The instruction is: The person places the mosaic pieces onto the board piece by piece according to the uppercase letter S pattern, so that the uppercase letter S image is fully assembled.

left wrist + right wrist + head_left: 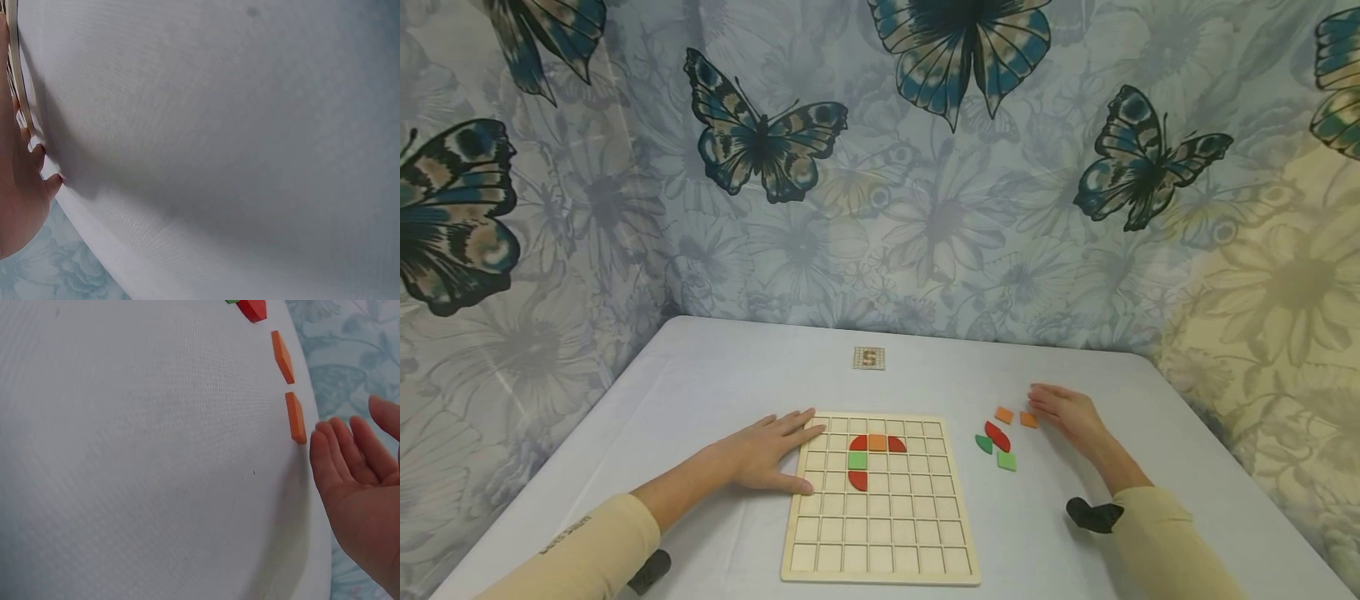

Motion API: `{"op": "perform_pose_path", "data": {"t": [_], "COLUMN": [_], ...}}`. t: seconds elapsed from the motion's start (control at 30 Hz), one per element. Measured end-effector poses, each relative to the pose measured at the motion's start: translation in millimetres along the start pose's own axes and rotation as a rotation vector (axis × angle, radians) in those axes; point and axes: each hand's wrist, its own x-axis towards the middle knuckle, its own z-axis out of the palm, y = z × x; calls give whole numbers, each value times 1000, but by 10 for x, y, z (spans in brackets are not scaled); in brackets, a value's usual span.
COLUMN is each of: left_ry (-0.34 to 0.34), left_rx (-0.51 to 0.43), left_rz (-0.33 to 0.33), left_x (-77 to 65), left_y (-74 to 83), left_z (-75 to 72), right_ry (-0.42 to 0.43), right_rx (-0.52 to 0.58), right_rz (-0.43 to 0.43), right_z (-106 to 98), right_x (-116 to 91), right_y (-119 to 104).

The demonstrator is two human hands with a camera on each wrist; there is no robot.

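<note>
White table (722, 542) underneath, and the left hand (767, 452) rests, fingers spread, at the left edge of the board (880, 532), coloured tiles (857, 460) set to that hand's right. Over to the right hand (1067, 417): fingers relaxed, thumb apart, tips beside an orange tile (1028, 421), more pieces (1007, 461) left of it. Beyond both hands, a card (869, 358); then butterfly-print walls (940, 250).
</note>
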Motion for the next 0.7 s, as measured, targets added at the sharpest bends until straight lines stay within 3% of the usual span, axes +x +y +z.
{"op": "perform_pose_path", "data": {"t": [0.43, 0.63, 0.7], "left_ry": [-6, -10, -11], "left_rx": [10, 14, 15], "left_rz": [-10, -16, -16], "left_x": [8, 5, 6], "left_y": [6, 8, 5], "left_z": [13, 11, 14], "right_ry": [65, 40, 34], "right_rx": [-154, -189, -252], "right_rz": [-30, -4, -14], "right_z": [6, 7, 3], "right_x": [69, 76, 72], "right_y": [101, 122, 130]}}
